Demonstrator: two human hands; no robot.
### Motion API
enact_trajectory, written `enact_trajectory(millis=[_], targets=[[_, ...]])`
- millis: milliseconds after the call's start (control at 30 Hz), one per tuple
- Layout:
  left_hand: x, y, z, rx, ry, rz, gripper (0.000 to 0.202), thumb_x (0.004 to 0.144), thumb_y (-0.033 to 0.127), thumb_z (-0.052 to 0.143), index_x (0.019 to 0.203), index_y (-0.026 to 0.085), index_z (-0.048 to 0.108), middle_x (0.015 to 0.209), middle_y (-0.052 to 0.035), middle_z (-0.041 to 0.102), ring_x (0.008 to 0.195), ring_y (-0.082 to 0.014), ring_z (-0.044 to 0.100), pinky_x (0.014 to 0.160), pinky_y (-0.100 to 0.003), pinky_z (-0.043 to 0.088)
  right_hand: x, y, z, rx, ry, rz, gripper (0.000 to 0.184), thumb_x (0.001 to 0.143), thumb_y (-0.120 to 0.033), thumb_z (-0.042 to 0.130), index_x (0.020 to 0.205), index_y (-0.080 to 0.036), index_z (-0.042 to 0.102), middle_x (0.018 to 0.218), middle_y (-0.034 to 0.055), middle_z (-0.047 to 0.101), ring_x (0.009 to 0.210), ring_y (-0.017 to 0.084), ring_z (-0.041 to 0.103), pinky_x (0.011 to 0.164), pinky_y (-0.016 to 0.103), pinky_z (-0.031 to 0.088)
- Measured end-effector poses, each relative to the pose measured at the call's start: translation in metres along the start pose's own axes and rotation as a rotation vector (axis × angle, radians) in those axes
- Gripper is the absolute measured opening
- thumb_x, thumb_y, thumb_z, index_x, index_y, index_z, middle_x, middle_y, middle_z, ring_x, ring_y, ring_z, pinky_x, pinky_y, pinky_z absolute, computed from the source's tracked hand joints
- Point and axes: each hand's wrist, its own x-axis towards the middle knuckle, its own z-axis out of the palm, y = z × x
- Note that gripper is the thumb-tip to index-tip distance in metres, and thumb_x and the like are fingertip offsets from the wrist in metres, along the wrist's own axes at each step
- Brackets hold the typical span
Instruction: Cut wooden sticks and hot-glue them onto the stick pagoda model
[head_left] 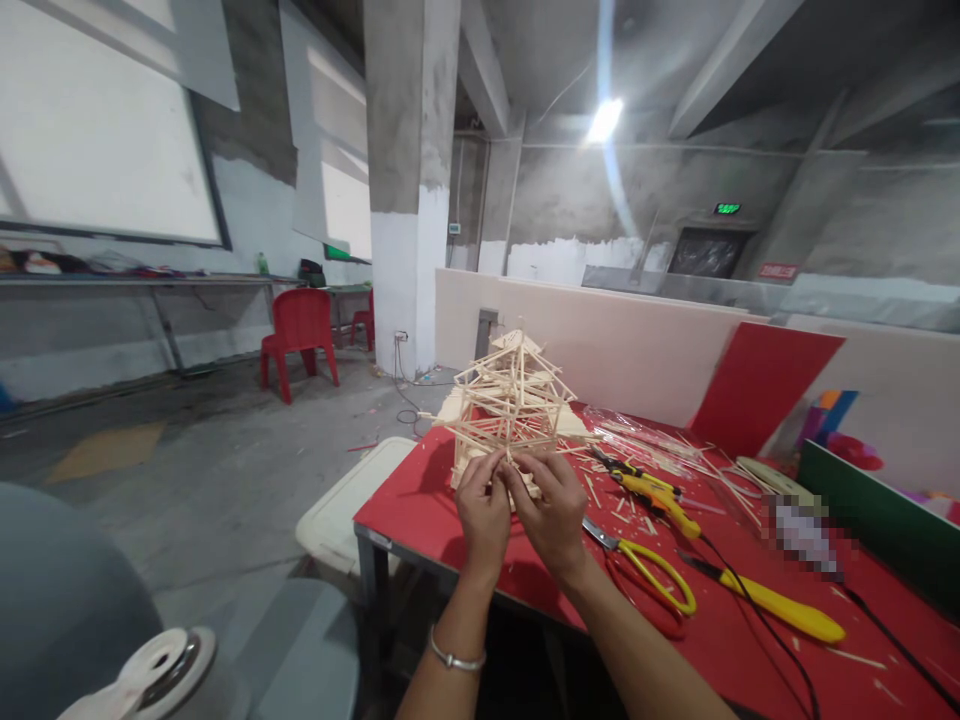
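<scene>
"What are the fingers doing?"

"The left hand (482, 510) and right hand (555, 510) come together, fingertips bent inward and almost meeting. The knuckles hide whatever sits between, so I can't tell whether they grip anything."

"And the stick model (517, 390)?"

"Just beyond the fingertips, on the red table (416, 490). It's a pale, peaked lattice. The hands cover part of its base, and its crossing sticks are hard to separate."

"What lies right of the fingers?"

"Scissors (621, 546) nearby, a yellow loop showing plainly, the blade tips reaching towards the right hand. Slightly farther forward are yellow-and-black tools (649, 490), overlapping so much that I can't sort out each one."

"Farther right?"

"A yellow-handled knife (784, 605), then a pixelated patch (806, 535) whose contents can't be read. Ahead of that, loose sticks lie around clear wrapping (645, 440), its glare blurring what's inside."

"Beyond the table?"

"A red board (765, 390) leans ahead and right of the fingers, its foot partly hidden. Far off to their left stands a red chair (302, 325)."
</scene>
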Motion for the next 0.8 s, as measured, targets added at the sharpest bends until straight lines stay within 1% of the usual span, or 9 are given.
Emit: enact_trajectory(millis=[567, 800], targets=[[0.0007, -0.0001, 0.0009, 0.011, 0.007, 0.008, 0.026, 0.089, 0.015, 0.056, 0.103, 0.021, 0.077, 0.103, -0.0083, 0.077, 0.098, -0.0215, 0.070, 0.088, -0.036, 0.057, 0.0006, 0.0005, -0.0010, -0.011, -0.005, -0.024, 0.015, 0.091, -0.026, 0.067, 0.105, -0.022, 0.072, 0.091, 0.0060, 0.069, 0.087, 0.019, 0.064, 0.079, 0.033, 0.053], [0.0009, 0.0010, 0.0000, 0.011, 0.001, 0.005, 0.026, 0.089, 0.015, 0.056, 0.104, 0.020, 0.076, 0.102, -0.0088, 0.076, 0.098, -0.0212, 0.070, 0.087, -0.035, 0.057, 0.0006, 0.0007, -0.0006, -0.014, -0.002, -0.022, 0.016, 0.091, -0.027, 0.066, 0.105, -0.023, 0.072, 0.092, 0.0062, 0.069, 0.087, 0.020, 0.064, 0.079, 0.033, 0.053]])
